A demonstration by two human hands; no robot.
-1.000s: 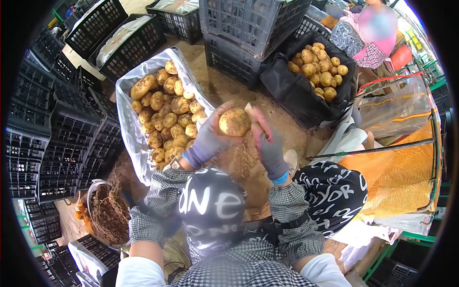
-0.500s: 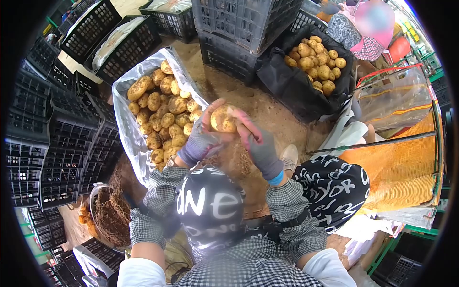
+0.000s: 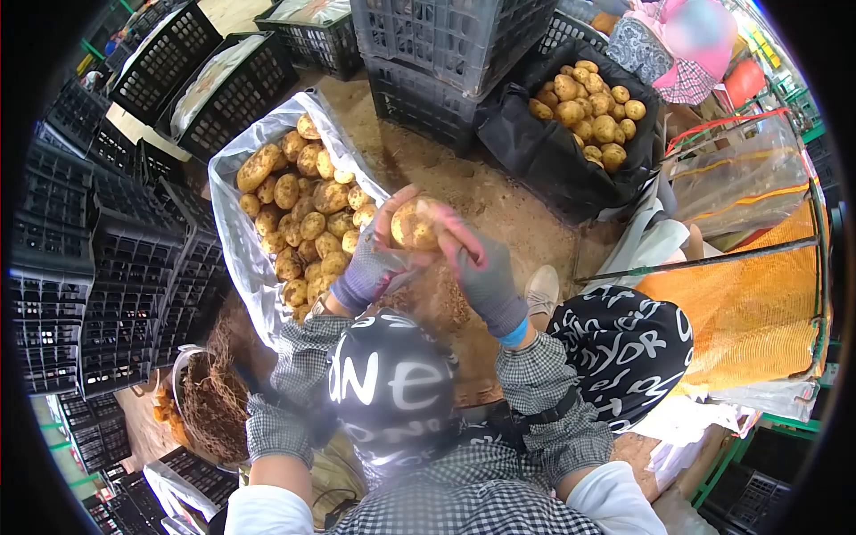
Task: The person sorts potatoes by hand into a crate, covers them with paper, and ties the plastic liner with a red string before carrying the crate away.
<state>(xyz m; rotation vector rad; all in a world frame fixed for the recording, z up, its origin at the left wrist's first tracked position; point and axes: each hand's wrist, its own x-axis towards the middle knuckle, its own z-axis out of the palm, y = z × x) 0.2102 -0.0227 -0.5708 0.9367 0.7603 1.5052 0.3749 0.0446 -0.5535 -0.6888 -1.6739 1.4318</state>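
Observation:
A large potato [image 3: 413,225] is between my two gloved hands, just right of a plastic-lined crate [image 3: 234,241] full of potatoes [image 3: 312,225]. My left hand [image 3: 379,254] wraps round the potato's left side, thumb and fingers curled against it. On its right side, the bent fingers of my right hand [image 3: 477,263] touch the potato near their tips. Both gloves are grey with reddish, soiled fingers. Some of the right fingertips are blurred.
Stacked black crates [image 3: 428,89] stand ahead, others [image 3: 125,276] at the left. A black-lined crate [image 3: 553,169] holds potatoes at the upper right, near a person in a pink hat [image 3: 691,80]. A bucket of roots [image 3: 209,406] sits lower left; orange mesh [image 3: 740,312] lies right.
The potato and both hands have shifted very slightly; my right fingers have moved a little over the potato's right side. The grip remains much the same.

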